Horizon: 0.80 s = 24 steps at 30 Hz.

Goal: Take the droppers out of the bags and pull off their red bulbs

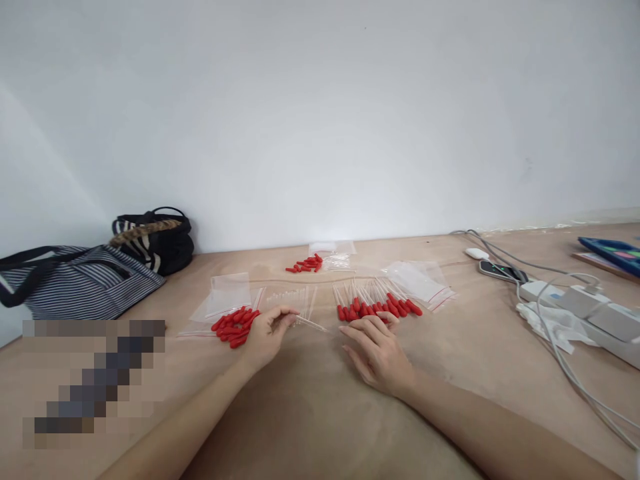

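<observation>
My left hand (267, 333) pinches a thin clear glass dropper tube (314, 325) between thumb and fingers, its free end pointing right. Beside that hand lies a pile of loose red rubber bulbs (233, 328), with a row of clear tubes (290, 298) just behind it. My right hand (377, 350) hovers with fingers apart and nothing visible in them. Right behind its fingers is a row of droppers (367, 303), red bulbs toward me and clear tubes pointing away; the fingers hide part of the nearest bulbs.
Zip bags lie at left (227, 297) and right (423, 283). Farther back are more red bulbs (306, 264) and clear tubes (337, 262). Bags (95, 280) stand far left. A power strip (595, 310), cables and crumpled tissue (550, 325) occupy the right.
</observation>
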Tool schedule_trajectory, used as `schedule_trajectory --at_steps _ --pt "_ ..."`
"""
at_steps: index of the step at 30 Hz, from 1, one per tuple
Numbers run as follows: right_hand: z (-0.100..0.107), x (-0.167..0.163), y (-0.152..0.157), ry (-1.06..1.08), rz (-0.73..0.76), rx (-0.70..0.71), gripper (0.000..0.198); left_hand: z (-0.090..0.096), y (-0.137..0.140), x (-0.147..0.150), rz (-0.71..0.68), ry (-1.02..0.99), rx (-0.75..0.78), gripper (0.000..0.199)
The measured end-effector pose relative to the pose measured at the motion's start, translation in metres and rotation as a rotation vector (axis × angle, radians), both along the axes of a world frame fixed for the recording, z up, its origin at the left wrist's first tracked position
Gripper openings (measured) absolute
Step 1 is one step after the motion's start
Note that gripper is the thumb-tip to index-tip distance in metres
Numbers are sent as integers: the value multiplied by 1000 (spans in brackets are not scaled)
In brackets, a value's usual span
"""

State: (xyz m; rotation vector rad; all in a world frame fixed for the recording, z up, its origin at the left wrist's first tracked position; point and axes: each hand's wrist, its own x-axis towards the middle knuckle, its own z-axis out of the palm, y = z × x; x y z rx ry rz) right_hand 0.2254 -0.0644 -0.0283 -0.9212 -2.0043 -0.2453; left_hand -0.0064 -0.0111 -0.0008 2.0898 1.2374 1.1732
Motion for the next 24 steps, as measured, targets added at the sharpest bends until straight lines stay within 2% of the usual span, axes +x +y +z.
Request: schedule_trajectory --at_steps 2,4,7,11,17,22,24 --pt "0 0 0 2 9 -2 23 3 12 3 -7 -57 -151 14" --pt "0 0 0 0 12 1 23 7 24 11 -8 -56 -232 14" --pt "0 0 0 -11 4 4 23 14 46 27 -9 22 -281 12" --pt "0 0 0 -30 -1 -2 23 20 79 52 9 234 -332 16" --pt "0 0 1 -14 26 -4 22 14 106 78 70 576 -244 29" --pt "0 -1 1 -4 50 0 22 5 103 82 74 734 -128 30" --pt "0 -1 1 -5 59 -6 22 5 100 81 75 763 -91 24"
